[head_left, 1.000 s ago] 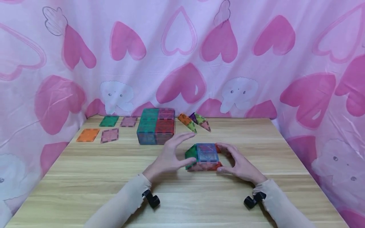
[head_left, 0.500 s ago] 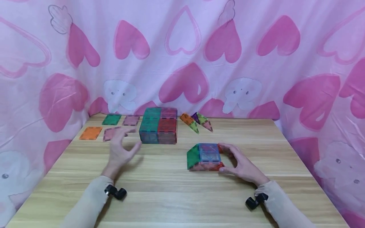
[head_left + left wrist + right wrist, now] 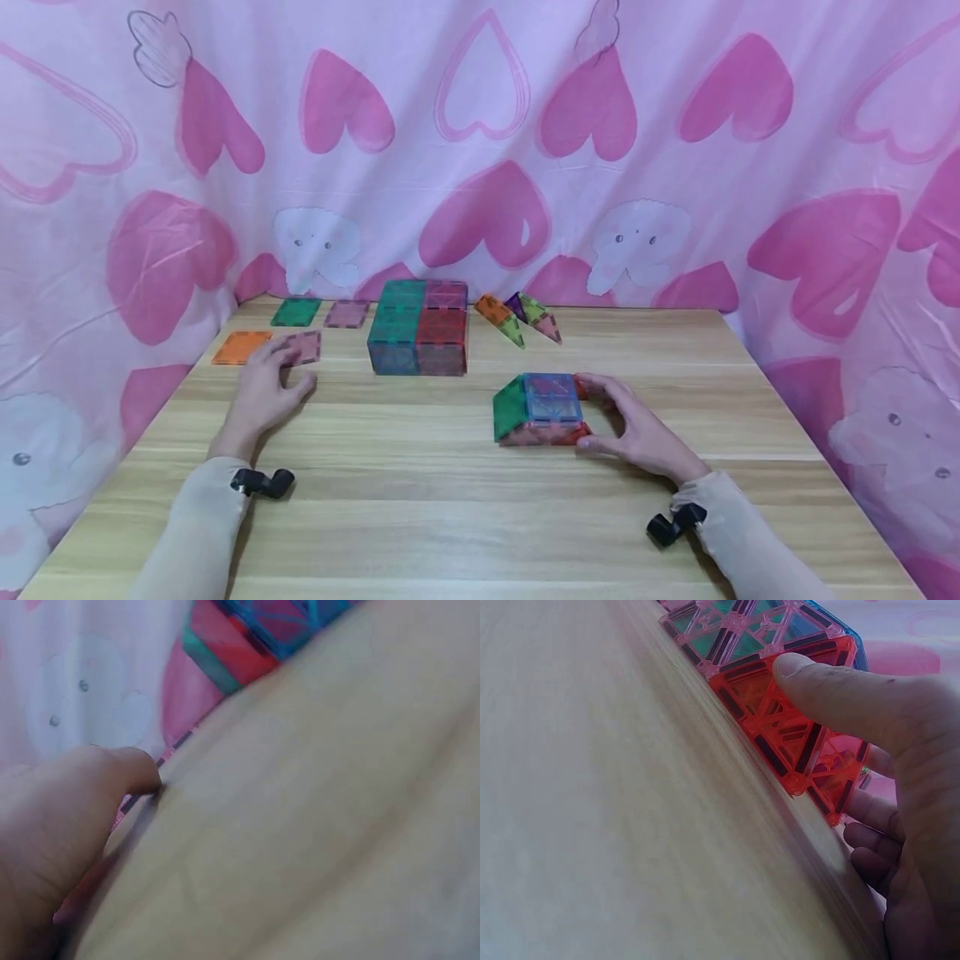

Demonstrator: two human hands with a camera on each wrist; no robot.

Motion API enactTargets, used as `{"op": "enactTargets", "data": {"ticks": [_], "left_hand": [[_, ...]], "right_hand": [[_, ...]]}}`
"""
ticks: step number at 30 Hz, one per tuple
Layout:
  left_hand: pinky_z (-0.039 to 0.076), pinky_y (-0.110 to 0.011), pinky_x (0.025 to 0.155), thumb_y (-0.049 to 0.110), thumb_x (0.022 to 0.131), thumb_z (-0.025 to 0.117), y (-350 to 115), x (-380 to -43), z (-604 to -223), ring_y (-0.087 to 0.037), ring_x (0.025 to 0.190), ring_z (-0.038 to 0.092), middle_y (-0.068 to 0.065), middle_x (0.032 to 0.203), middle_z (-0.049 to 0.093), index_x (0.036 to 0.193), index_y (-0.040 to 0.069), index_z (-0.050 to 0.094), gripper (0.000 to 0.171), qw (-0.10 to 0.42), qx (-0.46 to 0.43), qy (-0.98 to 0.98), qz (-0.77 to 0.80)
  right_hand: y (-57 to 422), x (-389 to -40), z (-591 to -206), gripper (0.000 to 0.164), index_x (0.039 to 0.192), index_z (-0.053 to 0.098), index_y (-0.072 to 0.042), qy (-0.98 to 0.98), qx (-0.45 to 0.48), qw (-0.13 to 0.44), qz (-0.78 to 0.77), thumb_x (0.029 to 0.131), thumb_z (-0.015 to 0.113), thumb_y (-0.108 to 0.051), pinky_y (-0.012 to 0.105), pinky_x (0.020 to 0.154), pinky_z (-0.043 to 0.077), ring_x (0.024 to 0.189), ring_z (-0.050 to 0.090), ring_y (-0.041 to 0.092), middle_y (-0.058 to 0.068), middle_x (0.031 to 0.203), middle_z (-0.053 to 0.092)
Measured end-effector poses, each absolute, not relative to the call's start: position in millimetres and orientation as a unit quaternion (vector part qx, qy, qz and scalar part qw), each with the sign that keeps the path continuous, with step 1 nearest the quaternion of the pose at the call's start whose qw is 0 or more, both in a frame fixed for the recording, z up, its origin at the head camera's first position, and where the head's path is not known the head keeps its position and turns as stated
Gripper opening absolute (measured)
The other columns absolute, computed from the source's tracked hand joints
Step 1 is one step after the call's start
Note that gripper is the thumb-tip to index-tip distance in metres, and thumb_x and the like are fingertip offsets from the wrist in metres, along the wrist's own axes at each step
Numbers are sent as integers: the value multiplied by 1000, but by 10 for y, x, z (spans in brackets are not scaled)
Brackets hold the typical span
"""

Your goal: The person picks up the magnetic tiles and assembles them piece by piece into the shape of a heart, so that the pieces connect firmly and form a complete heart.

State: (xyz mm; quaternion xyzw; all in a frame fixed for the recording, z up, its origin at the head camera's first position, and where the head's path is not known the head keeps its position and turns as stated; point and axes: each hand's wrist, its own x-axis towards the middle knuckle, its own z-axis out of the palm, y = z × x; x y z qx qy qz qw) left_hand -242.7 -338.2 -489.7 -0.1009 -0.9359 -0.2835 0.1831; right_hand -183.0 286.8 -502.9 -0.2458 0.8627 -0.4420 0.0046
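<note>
On the left side of the table, my left hand lies over a pink square magnetic tile, its fingertips overlapping that tile in the head view and its thumb spread apart. The left wrist view catches only the thumb with a sliver of tile edge behind it. My right hand holds the right end of a small magnetic tile block with a blue top and a sloping green side. Seen from the right wrist, the thumb presses a red triangle tile on the block's near face; the other fingers are behind it.
A larger green, red and blue magnetic tile box stands at the back. Orange, green and pink square tiles lie at the back left. Triangle tiles lie right of the box. A pink curtain hangs behind the table.
My left hand has left the small block and moved across to the left, over the pink square tile. The right hand has stayed at the block's right end.
</note>
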Motion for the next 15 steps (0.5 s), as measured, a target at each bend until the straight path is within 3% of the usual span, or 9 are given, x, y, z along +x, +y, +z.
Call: {"op": "enactTargets", "data": {"ticks": [3, 6, 15], "left_hand": [[24, -80, 124, 22, 95, 82, -3368, -2434, -4900, -65, 153, 33, -42, 161, 45, 124, -15, 68, 48, 175, -111, -938, -279], [26, -80, 124, 21, 93, 84, -3352, -2437, -4896, -64, 152, 35, -42, 161, 46, 115, -9, 68, 40, 168, -113, -935, -290], [31, -80, 119, 25, 95, 89, -3373, -2369, -4838, -54, 142, 47, -29, 146, 61, 136, 3, 73, 49, 110, -129, -937, -306]], "right_hand": [[2871, -1830, -5018, 96, 171, 39, -32, 862, -245, 6, -443, 92, 95, -33, 13, 122, 32, 155, 43, 30, 3, 169, 46], [2875, -1829, -5014, 96, 171, 39, -32, 862, -247, 5, -442, 93, 94, -33, 13, 122, 32, 155, 43, 31, 3, 168, 46], [2861, -1820, -5003, 96, 171, 39, -33, 862, -244, 9, -445, 93, 94, -32, 13, 122, 32, 155, 43, 30, 3, 168, 46]]}}
